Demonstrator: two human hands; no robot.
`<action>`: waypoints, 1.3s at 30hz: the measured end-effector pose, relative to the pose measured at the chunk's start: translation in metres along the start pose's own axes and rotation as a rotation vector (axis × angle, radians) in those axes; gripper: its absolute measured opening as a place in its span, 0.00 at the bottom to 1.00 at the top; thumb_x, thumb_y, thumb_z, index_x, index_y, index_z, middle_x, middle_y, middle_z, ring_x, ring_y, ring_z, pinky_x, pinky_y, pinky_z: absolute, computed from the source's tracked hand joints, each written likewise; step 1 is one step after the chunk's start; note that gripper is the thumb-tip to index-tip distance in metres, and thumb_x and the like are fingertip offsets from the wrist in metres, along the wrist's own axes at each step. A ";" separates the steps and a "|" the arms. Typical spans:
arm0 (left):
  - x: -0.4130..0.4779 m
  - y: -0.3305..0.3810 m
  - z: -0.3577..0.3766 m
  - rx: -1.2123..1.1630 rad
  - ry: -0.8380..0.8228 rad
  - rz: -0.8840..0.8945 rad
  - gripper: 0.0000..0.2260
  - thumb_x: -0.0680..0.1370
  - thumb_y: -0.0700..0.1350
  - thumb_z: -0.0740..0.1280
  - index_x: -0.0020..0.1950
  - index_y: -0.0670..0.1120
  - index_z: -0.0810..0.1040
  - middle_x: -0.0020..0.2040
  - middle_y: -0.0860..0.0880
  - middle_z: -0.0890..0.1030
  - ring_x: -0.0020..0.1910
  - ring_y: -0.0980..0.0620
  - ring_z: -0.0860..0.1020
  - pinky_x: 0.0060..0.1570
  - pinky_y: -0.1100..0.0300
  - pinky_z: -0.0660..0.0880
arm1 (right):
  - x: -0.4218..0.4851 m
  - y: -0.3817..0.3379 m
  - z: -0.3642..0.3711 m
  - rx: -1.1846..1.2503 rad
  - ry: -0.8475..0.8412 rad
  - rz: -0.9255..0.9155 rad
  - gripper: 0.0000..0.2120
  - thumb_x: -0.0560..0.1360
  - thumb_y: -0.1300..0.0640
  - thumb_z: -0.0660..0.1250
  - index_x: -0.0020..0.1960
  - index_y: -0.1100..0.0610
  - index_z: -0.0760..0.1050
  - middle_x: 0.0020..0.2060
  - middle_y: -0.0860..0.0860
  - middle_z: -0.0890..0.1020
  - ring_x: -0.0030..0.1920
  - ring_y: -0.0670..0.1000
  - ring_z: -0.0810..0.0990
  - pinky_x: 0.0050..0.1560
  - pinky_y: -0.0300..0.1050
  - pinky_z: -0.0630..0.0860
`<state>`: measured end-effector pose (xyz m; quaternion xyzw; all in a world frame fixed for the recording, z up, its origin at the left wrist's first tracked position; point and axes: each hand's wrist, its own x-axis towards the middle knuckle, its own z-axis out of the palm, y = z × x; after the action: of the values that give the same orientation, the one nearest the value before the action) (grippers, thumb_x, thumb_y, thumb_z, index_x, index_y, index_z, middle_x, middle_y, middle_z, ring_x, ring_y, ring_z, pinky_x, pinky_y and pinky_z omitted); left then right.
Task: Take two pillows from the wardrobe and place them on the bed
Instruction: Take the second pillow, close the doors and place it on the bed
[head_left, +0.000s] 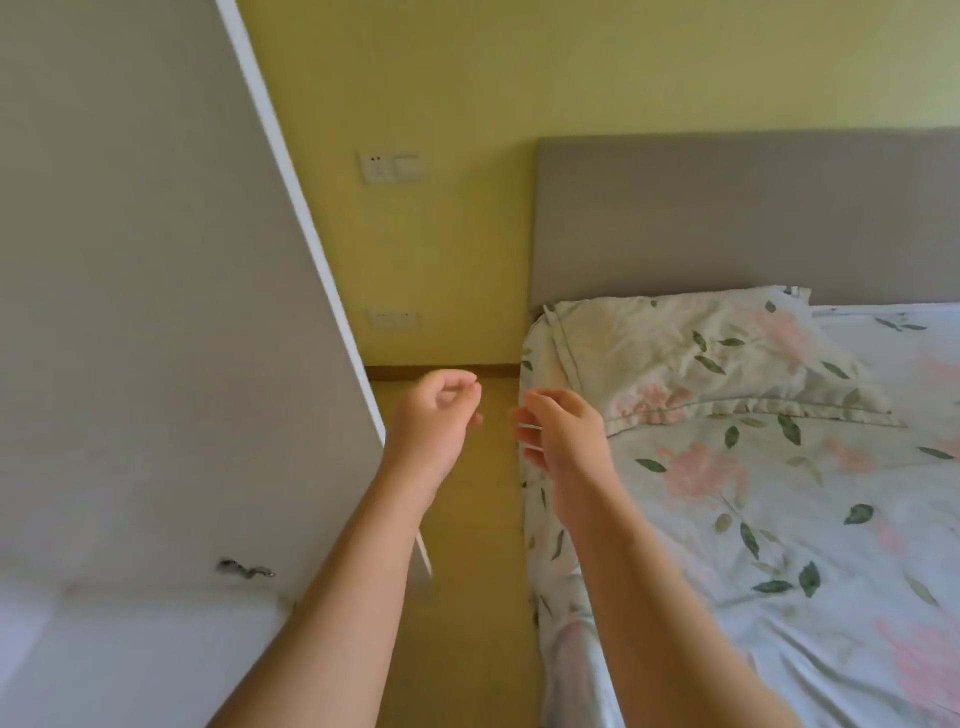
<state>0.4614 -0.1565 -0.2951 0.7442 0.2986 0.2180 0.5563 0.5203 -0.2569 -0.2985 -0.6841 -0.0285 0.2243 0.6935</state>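
Lying at the head of the bed (779, 519), one pillow (701, 358) sits beyond the right hand (561, 436) and off to its right. Its floral cover is rumpled and its far edge is up against the grey headboard (727, 218). That is the one pillow in view, and it rests flat on the matching flowered sheet.

Now the hands: both are up in the air, side by side, close together but not touching. The right hand hovers just over the near corner of the bed, fingers spread and slightly bent, nothing in it. The left hand (436, 415) hangs just beside it over the floor (467, 571), fingers loosely curled towards the thumb, and it holds nothing either. Both forearms are bare.

To the left of the left hand stands a big grey wardrobe panel (156, 312) with a white edge, tilted across the view, its edge passing right behind the left wrist. The inside of the wardrobe is hidden, so what it holds cannot be told. Low on the panel there is a small dark mark, too blurred to make out.

Beyond both hands rises the yellow wall (467, 78), with a switch plate (389, 166) high up and a socket (392, 317) lower down.
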 end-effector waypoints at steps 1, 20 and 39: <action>-0.005 0.005 -0.020 -0.003 0.052 0.019 0.07 0.76 0.47 0.63 0.40 0.59 0.75 0.39 0.55 0.81 0.45 0.52 0.81 0.48 0.52 0.78 | -0.008 -0.005 0.015 -0.001 -0.042 -0.018 0.07 0.76 0.58 0.61 0.40 0.51 0.74 0.36 0.48 0.79 0.35 0.46 0.76 0.33 0.36 0.71; -0.121 0.126 -0.330 0.168 0.978 0.379 0.10 0.74 0.41 0.64 0.39 0.56 0.76 0.38 0.58 0.80 0.43 0.50 0.82 0.49 0.55 0.76 | -0.192 -0.155 0.277 0.019 -0.943 -0.414 0.07 0.75 0.60 0.61 0.38 0.53 0.72 0.35 0.49 0.78 0.33 0.47 0.74 0.34 0.37 0.70; -0.228 0.209 -0.514 1.504 1.493 0.215 0.19 0.73 0.51 0.64 0.64 0.53 0.70 0.72 0.48 0.65 0.72 0.44 0.57 0.66 0.45 0.55 | -0.345 -0.243 0.410 0.054 -1.123 -1.117 0.10 0.74 0.58 0.60 0.54 0.53 0.72 0.46 0.47 0.75 0.42 0.48 0.73 0.42 0.41 0.69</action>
<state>0.0008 0.0035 0.0543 0.5969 0.5547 0.4266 -0.3924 0.1345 0.0146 0.0527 -0.3361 -0.7077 0.1552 0.6018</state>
